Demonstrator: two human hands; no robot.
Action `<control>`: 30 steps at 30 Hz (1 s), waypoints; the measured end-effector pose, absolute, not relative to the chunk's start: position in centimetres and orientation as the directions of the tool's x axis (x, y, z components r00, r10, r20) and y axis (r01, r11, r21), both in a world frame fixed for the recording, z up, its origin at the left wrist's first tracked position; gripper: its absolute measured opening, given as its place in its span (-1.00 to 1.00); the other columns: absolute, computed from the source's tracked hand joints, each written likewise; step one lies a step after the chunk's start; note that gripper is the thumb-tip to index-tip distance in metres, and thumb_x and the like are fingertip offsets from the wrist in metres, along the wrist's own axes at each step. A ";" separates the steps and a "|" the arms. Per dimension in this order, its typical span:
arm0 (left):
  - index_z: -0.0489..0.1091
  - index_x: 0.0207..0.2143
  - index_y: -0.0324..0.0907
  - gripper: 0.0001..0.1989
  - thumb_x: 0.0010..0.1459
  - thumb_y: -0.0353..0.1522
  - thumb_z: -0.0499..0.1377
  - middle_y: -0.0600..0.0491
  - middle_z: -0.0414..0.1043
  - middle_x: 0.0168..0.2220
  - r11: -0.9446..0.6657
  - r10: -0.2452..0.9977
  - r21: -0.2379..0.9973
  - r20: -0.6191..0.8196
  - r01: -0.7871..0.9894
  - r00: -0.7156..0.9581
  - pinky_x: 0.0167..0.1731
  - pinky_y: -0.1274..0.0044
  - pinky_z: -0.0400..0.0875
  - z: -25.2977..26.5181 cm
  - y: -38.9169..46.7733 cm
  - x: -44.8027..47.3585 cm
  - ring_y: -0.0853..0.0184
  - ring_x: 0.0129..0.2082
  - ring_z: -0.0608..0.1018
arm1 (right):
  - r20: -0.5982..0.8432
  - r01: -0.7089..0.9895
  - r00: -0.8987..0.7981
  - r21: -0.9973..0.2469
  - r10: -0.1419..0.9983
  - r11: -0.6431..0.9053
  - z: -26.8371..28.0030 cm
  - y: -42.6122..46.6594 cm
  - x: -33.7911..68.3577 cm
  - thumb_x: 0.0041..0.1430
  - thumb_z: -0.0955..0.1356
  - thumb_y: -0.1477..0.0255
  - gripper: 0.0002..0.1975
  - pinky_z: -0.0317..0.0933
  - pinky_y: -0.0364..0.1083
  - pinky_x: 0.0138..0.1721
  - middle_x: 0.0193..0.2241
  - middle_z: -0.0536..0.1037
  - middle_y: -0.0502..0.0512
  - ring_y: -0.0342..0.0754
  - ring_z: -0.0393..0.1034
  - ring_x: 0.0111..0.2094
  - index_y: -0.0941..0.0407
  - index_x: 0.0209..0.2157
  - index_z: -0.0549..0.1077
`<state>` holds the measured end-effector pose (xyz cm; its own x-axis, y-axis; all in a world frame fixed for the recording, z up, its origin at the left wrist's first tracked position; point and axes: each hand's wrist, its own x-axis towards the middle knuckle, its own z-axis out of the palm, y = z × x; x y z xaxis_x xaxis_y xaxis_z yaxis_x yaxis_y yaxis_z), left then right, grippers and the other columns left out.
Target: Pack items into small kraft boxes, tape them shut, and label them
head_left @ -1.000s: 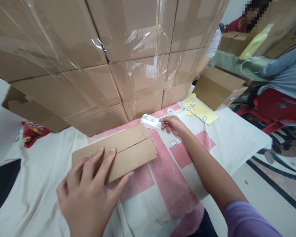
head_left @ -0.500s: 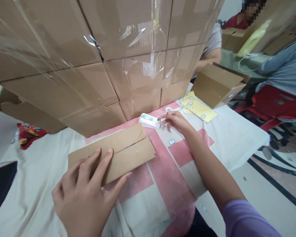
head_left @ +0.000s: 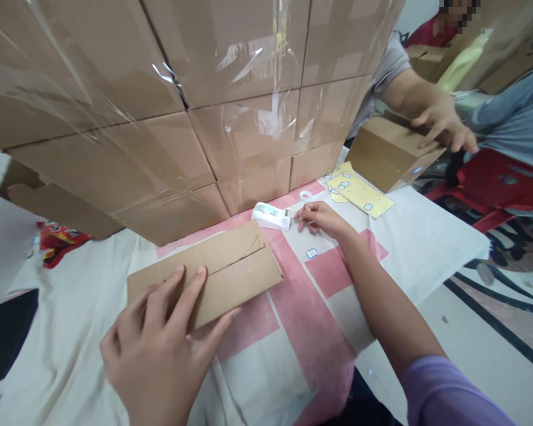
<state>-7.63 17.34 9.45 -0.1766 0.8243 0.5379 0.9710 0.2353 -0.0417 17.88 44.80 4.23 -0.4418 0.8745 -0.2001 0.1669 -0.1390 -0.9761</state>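
Note:
A closed flat cardboard box lies on the cloth in front of me, a seam running along its top. My left hand holds its near left end, fingers spread over the top and thumb along the front side. Just past the box's far right corner sits a white tape dispenser. Beside the dispenser's right end is my right hand, thumb and fingers curled together; whatever is between them is too small to make out. A white ring-shaped roll lies just behind that hand.
Stacked cardboard boxes under clear film rise behind the work. Yellow sheets with small stickers lie to the right. There a co-worker's hand is over another box. A red packet and a dark object are at left.
My right hand has drawn slightly away from the dispenser's end. My left hand stays on the box. A co-worker's arm has reached over the box at right, whose flaps are now down.

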 end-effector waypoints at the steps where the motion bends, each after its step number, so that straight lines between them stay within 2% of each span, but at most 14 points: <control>1: 0.20 0.31 0.10 -0.27 0.12 0.03 0.23 -0.04 0.45 0.18 0.235 0.823 -0.032 0.538 0.971 -0.182 -0.02 0.15 0.23 9.4 17.4 -7.6 -0.11 0.09 0.43 | -0.250 0.244 -0.436 -0.957 0.865 -0.154 4.4 44.8 18.0 0.09 0.44 0.36 -0.59 -0.05 -0.21 -0.70 -0.33 0.61 0.22 -0.11 0.49 -0.52 0.10 -0.60 0.13; 2: 0.20 0.31 0.10 -0.27 0.12 0.03 0.24 -0.03 0.45 0.18 0.236 0.822 -0.023 0.538 0.971 -0.187 -0.02 0.15 0.23 9.4 17.4 -7.6 -0.11 0.09 0.43 | -0.316 0.362 -0.415 -0.918 0.853 -0.164 4.6 44.7 18.2 0.10 0.43 0.37 -0.62 -0.05 -0.19 -0.69 -0.43 0.58 0.19 -0.12 0.43 -0.58 0.10 -0.60 0.16; 4: 0.21 0.31 0.10 -0.27 0.12 0.03 0.23 -0.04 0.45 0.17 0.237 0.824 -0.018 0.533 0.971 -0.191 -0.02 0.15 0.23 9.4 17.5 -7.7 -0.11 0.10 0.43 | -0.411 0.641 -0.276 -0.752 0.869 -0.152 5.1 44.7 18.8 0.08 0.43 0.41 -0.67 -0.01 -0.15 -0.65 -0.62 0.46 0.09 -0.11 0.32 -0.64 0.10 -0.62 0.24; 5: 0.21 0.31 0.10 -0.27 0.12 0.03 0.23 -0.04 0.45 0.17 0.237 0.826 -0.023 0.532 0.971 -0.189 -0.03 0.16 0.23 9.4 17.5 -7.7 -0.11 0.09 0.43 | -0.382 0.738 -0.190 -0.664 0.904 -0.125 5.4 44.7 19.2 0.06 0.44 0.43 -0.68 0.03 -0.13 -0.61 -0.67 0.41 0.06 -0.10 0.29 -0.63 0.10 -0.63 0.27; 6: 0.20 0.31 0.10 -0.27 0.13 0.03 0.23 -0.04 0.45 0.17 0.237 0.826 -0.028 0.532 0.971 -0.186 -0.04 0.16 0.23 9.4 17.5 -7.7 -0.11 0.09 0.43 | -0.287 0.783 -0.137 -0.617 0.948 -0.074 5.6 44.7 19.5 0.06 0.44 0.44 -0.71 0.08 -0.12 -0.55 -0.66 0.39 0.05 -0.08 0.30 -0.59 0.11 -0.62 0.30; 8: 0.19 0.32 0.11 -0.27 0.13 0.03 0.23 -0.04 0.45 0.17 0.236 0.825 -0.037 0.536 0.971 -0.180 -0.04 0.16 0.23 9.4 17.5 -7.7 -0.10 0.08 0.43 | 0.015 0.745 -0.169 -0.652 0.985 0.138 6.0 44.8 20.0 0.12 0.41 0.44 -0.82 0.19 -0.10 -0.40 -0.53 0.46 0.08 -0.05 0.35 -0.46 0.14 -0.54 0.42; 10: 0.17 0.32 0.12 -0.26 0.13 0.02 0.23 -0.03 0.45 0.18 0.238 0.822 -0.040 0.540 0.971 -0.179 -0.05 0.17 0.23 9.4 17.5 -7.8 -0.10 0.08 0.44 | 0.281 0.590 -0.315 -0.691 0.907 0.419 5.9 44.8 19.8 0.19 0.36 0.45 -0.88 0.25 -0.07 -0.26 -0.30 0.50 0.13 -0.04 0.36 -0.31 0.13 -0.34 0.56; 12: 0.17 0.32 0.11 -0.27 0.14 0.02 0.22 -0.04 0.44 0.18 0.241 0.824 -0.051 0.538 0.969 -0.176 -0.06 0.16 0.24 9.4 17.5 -7.8 -0.11 0.08 0.44 | 0.388 0.459 -0.451 -0.671 0.804 0.582 5.4 44.8 19.2 0.21 0.31 0.50 -0.75 0.27 -0.05 -0.19 -0.11 0.44 0.17 -0.03 0.35 -0.24 0.08 -0.17 0.62; 14: 0.18 0.32 0.08 -0.28 0.15 0.03 0.21 -0.06 0.44 0.19 0.241 0.827 -0.067 0.536 0.968 -0.169 -0.07 0.15 0.25 9.4 17.4 -7.8 -0.11 0.07 0.44 | 0.387 0.404 -0.540 -0.660 0.748 0.633 4.5 44.9 18.4 0.21 0.28 0.54 -0.67 0.27 -0.04 -0.20 -0.05 0.38 0.19 -0.05 0.34 -0.24 0.05 -0.13 0.64; 16: 0.19 0.32 0.07 -0.28 0.16 0.04 0.20 -0.06 0.43 0.19 0.243 0.829 -0.078 0.535 0.967 -0.165 -0.08 0.14 0.25 9.4 17.4 -7.7 -0.11 0.06 0.44 | 0.375 0.384 -0.571 -0.664 0.730 0.641 3.6 45.0 17.7 0.21 0.28 0.55 -0.67 0.26 -0.05 -0.22 -0.08 0.39 0.18 -0.08 0.32 -0.30 0.06 -0.14 0.65; 20: 0.16 0.33 0.10 -0.26 0.15 0.04 0.21 -0.03 0.43 0.19 0.251 0.828 -0.081 0.534 0.965 -0.170 -0.06 0.15 0.25 9.3 17.4 -7.7 -0.09 0.07 0.44 | 0.380 0.387 -0.560 -0.666 0.736 0.638 2.4 45.3 17.4 0.22 0.38 0.44 -0.76 0.23 -0.08 -0.25 -0.19 0.50 0.14 -0.12 0.27 -0.41 0.09 -0.11 0.64; 23: 0.20 0.31 0.05 -0.27 0.14 0.04 0.21 -0.06 0.45 0.17 0.243 0.825 -0.090 0.542 0.966 -0.157 -0.08 0.16 0.25 9.3 17.4 -7.8 -0.10 0.05 0.45 | 0.349 0.424 -0.548 -0.668 0.760 0.612 2.0 45.6 17.8 0.22 0.42 0.38 -0.69 0.23 -0.09 -0.25 -0.22 0.56 0.11 -0.11 0.31 -0.41 0.09 -0.01 0.61; 26: 0.24 0.30 0.02 -0.29 0.15 0.03 0.20 -0.07 0.46 0.16 0.233 0.816 -0.115 0.564 0.965 -0.130 -0.12 0.19 0.26 9.3 17.4 -7.7 -0.09 0.02 0.47 | 0.396 0.382 -0.547 -0.666 0.737 0.641 1.4 45.9 18.0 0.23 0.42 0.37 -0.69 0.27 -0.08 -0.25 -0.10 0.57 0.16 -0.05 0.41 -0.29 0.08 -0.01 0.61; 30: 0.20 0.32 0.03 -0.30 0.19 0.01 0.16 -0.07 0.46 0.16 0.229 0.811 -0.111 0.571 0.967 -0.126 -0.14 0.21 0.27 9.5 17.5 -7.6 -0.09 0.03 0.47 | 0.504 0.317 -0.554 -0.608 0.662 0.728 0.7 46.1 17.9 0.27 0.40 0.38 -0.74 0.33 -0.02 -0.13 0.09 0.42 0.23 0.02 0.43 -0.08 0.06 -0.04 0.63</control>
